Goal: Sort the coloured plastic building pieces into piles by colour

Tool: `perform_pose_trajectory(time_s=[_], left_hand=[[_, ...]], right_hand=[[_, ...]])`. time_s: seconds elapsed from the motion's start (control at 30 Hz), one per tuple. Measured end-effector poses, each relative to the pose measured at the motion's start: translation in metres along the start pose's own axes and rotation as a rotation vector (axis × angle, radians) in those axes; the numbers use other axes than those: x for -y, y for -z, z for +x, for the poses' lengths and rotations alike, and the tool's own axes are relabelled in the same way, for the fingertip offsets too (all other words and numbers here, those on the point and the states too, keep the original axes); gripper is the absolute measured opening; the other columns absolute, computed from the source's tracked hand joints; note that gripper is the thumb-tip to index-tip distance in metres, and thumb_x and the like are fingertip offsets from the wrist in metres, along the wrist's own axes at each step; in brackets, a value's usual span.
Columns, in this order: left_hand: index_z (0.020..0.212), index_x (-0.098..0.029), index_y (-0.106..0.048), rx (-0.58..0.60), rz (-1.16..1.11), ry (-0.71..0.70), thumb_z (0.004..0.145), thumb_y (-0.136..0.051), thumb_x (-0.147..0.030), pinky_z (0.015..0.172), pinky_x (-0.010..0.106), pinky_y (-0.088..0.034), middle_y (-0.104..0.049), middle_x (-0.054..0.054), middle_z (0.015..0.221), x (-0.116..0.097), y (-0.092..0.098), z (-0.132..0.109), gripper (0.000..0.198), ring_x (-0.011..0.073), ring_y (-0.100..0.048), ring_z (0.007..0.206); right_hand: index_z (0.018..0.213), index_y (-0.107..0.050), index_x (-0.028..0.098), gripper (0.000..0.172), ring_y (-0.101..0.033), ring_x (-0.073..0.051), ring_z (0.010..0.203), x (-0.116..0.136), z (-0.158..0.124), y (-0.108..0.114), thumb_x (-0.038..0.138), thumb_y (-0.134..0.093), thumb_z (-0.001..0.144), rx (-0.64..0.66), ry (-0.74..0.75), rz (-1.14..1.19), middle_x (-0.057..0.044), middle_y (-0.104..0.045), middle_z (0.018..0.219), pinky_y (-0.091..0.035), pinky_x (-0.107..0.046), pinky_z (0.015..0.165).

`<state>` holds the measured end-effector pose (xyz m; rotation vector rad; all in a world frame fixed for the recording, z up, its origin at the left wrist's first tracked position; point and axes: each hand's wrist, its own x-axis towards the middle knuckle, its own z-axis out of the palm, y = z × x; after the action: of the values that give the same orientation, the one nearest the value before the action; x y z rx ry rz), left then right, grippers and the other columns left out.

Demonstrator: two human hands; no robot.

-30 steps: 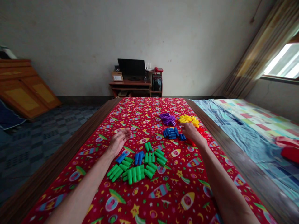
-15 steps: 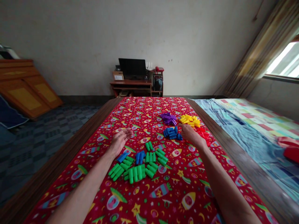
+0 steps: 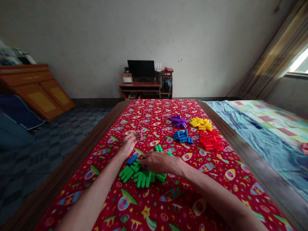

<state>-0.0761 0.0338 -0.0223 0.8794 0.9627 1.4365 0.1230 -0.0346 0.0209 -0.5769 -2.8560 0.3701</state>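
My left hand (image 3: pixel 130 143) rests on its side on the red patterned cloth, fingers stretched out and holding nothing. Just below it lies a blue plastic piece (image 3: pixel 132 159) made of joined rounded tubes. My right hand (image 3: pixel 160 161) reaches over a group of green pieces (image 3: pixel 143 178) of the same kind, its fingers pointing left and stretched out. Its palm and the undersides of its fingers are hidden, as are several pieces beneath it. Further off to the right lie a pile of blue pieces (image 3: pixel 181 136) and a pile of red pieces (image 3: pixel 210 141).
Beyond the blue pile are a purple pile (image 3: pixel 178 121) and a yellow pile (image 3: pixel 201 124). The red cloth (image 3: pixel 183 205) covers the middle of a long wooden table. A bed (image 3: pixel 260 128) stands along its right side, a computer desk (image 3: pixel 141 84) behind its far end.
My right hand has moved left and nearer, from beside the blue pile to over the green pieces. My left hand keeps its place. The view has turned slightly left.
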Motion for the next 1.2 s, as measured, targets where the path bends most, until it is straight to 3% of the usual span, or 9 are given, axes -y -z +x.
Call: perform_pose_trajectory(time_s=[0.17,0.3,0.43,0.5,0.6,0.7,0.8,1.07,1.2], left_hand=[[0.088,-0.013,-0.068,0.020,0.015,-0.003,0.069,-0.059,-0.009,0.087,0.033,-0.054,-0.071,0.007,0.085,0.001,0.001,0.000,0.021,0.0184,-0.068,0.087],[0.086,-0.013,-0.068,0.016,0.017,-0.004,0.068,-0.059,-0.008,0.086,0.033,-0.054,-0.070,0.006,0.083,0.002,0.002,0.003,0.020,0.0180,-0.068,0.085],[0.086,-0.013,-0.068,0.003,0.013,0.007,0.068,-0.059,-0.007,0.084,0.031,-0.055,-0.070,0.006,0.084,0.001,0.000,0.002,0.020,0.0171,-0.068,0.083],[0.086,-0.013,-0.068,0.015,0.011,-0.001,0.069,-0.059,-0.007,0.085,0.032,-0.055,-0.071,0.007,0.086,0.000,0.000,0.001,0.021,0.0175,-0.069,0.084],[0.088,-0.012,-0.069,0.028,0.009,-0.011,0.069,-0.059,-0.007,0.087,0.034,-0.056,-0.071,0.007,0.086,0.000,0.000,0.000,0.022,0.0191,-0.069,0.087],[0.088,-0.012,-0.069,0.031,0.013,-0.012,0.069,-0.059,-0.007,0.087,0.036,-0.056,-0.071,0.008,0.086,0.000,0.000,0.000,0.021,0.0198,-0.069,0.088],[0.087,-0.012,-0.069,0.034,0.019,-0.016,0.069,-0.059,-0.008,0.085,0.034,-0.057,-0.072,0.008,0.087,0.000,0.000,0.000,0.020,0.0195,-0.069,0.088],[0.088,-0.011,-0.069,0.015,0.005,0.015,0.067,-0.058,-0.006,0.083,0.031,-0.055,-0.071,0.006,0.084,0.000,-0.001,0.000,0.024,0.0169,-0.068,0.082],[0.089,-0.011,-0.069,0.026,0.019,0.004,0.067,-0.061,-0.008,0.085,0.033,-0.054,-0.070,0.006,0.086,0.001,0.001,0.001,0.023,0.0178,-0.068,0.084]], right_hand=[[0.101,-0.067,0.012,0.019,-0.064,-0.015,0.086,-0.012,-0.010,0.008,0.007,-0.056,0.087,-0.062,-0.053,0.137,-0.009,-0.071,0.095,-0.047,-0.023,0.075],[0.101,-0.071,0.015,0.020,-0.067,-0.014,0.081,-0.034,-0.031,0.037,0.010,-0.059,0.086,-0.362,-0.280,0.251,-0.006,-0.074,0.094,-0.046,-0.020,0.070],[0.105,-0.072,0.015,0.027,-0.067,-0.017,0.077,-0.065,-0.065,0.071,0.015,-0.050,0.090,-0.659,-0.633,-0.017,-0.008,-0.075,0.091,-0.046,-0.024,0.070],[0.105,-0.073,0.016,0.032,-0.066,-0.019,0.076,-0.082,-0.084,0.079,0.012,-0.045,0.089,-0.687,-0.852,-0.194,-0.010,-0.074,0.088,-0.044,-0.026,0.068],[0.095,-0.074,0.016,0.035,-0.063,-0.020,0.070,-0.103,-0.105,0.073,0.007,-0.043,0.082,-0.547,-1.051,-0.336,-0.011,-0.070,0.074,-0.042,-0.027,0.063],[0.080,-0.073,0.014,0.031,-0.057,-0.018,0.062,-0.114,-0.112,0.058,0.005,-0.043,0.077,-0.392,-1.031,-0.303,-0.009,-0.064,0.064,-0.038,-0.026,0.058],[0.074,-0.070,0.013,0.029,-0.053,-0.015,0.058,-0.114,-0.112,0.053,0.006,-0.041,0.076,-0.340,-0.931,-0.203,-0.006,-0.062,0.061,-0.035,-0.026,0.056],[0.075,-0.070,0.013,0.031,-0.051,-0.014,0.057,-0.099,-0.110,0.075,0.005,-0.039,0.076,-0.431,-0.954,-0.209,-0.005,-0.062,0.060,-0.032,-0.026,0.056],[0.087,-0.073,0.014,0.031,-0.057,-0.014,0.060,-0.078,-0.086,0.071,0.016,-0.042,0.088,-0.612,-0.782,-0.088,-0.003,-0.066,0.067,-0.039,-0.023,0.060]])
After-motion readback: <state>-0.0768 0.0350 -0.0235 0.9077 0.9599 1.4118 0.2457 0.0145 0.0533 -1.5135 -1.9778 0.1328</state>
